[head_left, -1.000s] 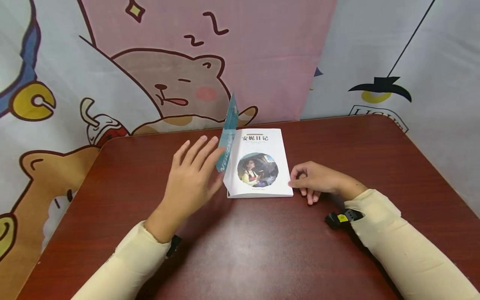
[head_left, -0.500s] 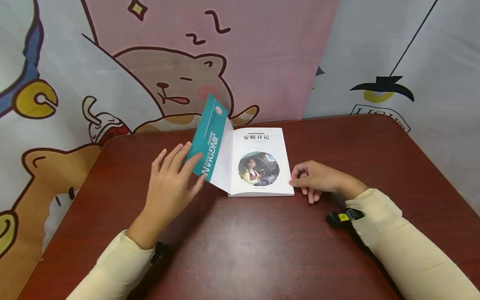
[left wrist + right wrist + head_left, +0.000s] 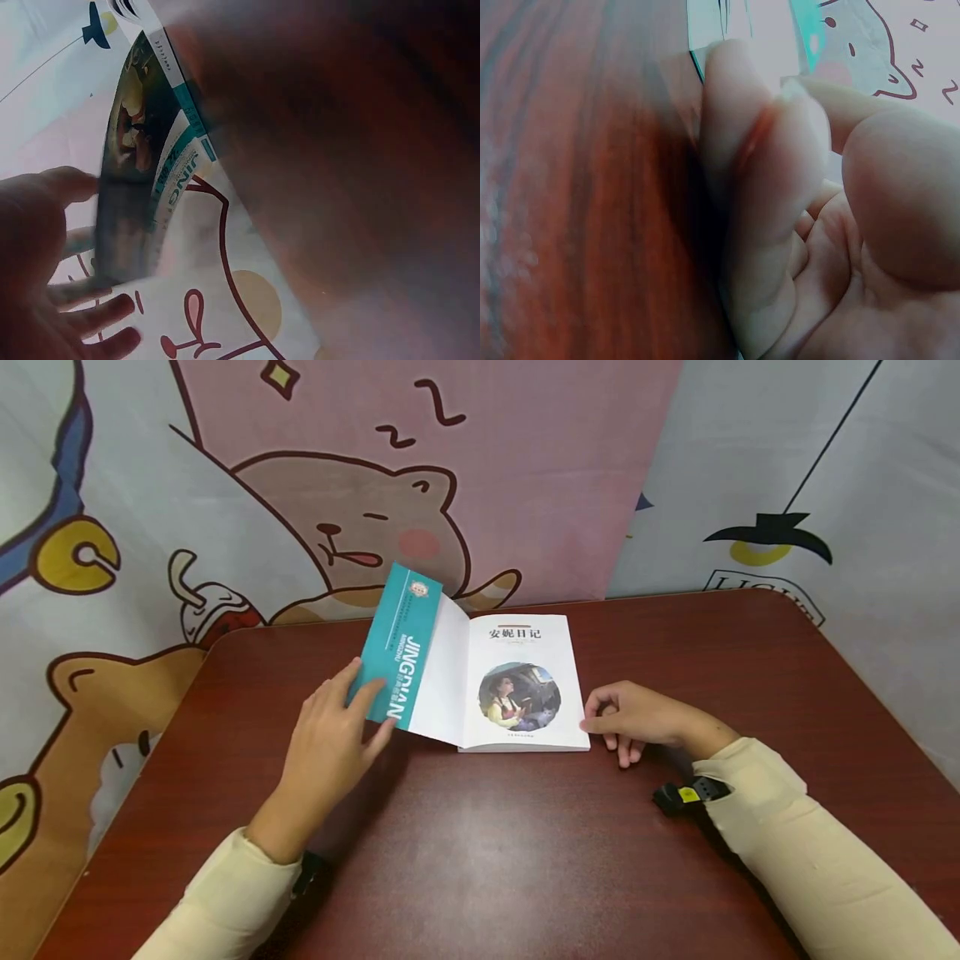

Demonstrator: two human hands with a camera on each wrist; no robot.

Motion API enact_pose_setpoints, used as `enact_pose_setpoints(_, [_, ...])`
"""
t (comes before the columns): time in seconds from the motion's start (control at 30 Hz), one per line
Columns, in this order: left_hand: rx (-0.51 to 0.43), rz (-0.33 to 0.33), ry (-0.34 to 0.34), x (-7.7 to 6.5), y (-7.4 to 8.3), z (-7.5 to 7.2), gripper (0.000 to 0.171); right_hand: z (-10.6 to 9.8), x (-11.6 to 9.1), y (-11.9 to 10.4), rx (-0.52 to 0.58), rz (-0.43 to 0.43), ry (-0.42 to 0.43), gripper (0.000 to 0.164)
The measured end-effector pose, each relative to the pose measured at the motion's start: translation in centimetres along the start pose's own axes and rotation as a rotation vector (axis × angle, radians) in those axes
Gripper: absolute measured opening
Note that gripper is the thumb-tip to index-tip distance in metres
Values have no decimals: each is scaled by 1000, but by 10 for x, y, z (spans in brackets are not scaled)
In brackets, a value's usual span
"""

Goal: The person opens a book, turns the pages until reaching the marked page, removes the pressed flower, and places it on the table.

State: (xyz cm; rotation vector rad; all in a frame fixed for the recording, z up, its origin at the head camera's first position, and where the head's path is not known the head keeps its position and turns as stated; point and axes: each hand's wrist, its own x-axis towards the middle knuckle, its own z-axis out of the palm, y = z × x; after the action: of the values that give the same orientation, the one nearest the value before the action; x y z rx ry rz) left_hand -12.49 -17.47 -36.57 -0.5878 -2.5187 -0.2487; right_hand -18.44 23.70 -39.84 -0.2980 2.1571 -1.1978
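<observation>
One open book on the table, with left hand spread against its tilted cover and right hand pinching its right edge; apparently mid-opening, likely calling next for lowering the cover.

Left sleeve and right sleeve: plain, pale cream.
Both are long, the cloth lightly creased. At the right cuff sits a blocky black camera with a bright yellow patch; at the left cuff, a black unit shows partly.
</observation>
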Motion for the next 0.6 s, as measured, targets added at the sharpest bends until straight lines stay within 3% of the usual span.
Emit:
enact_pose_setpoints(0.27, [16,-37,-184,-3,-5,3,50,-1,-1,0,9,-6,0,25])
enact_pose_setpoints(0.6, [57,-21,-243,0,-4,5,48,0,0,0,3,-3,3,26])
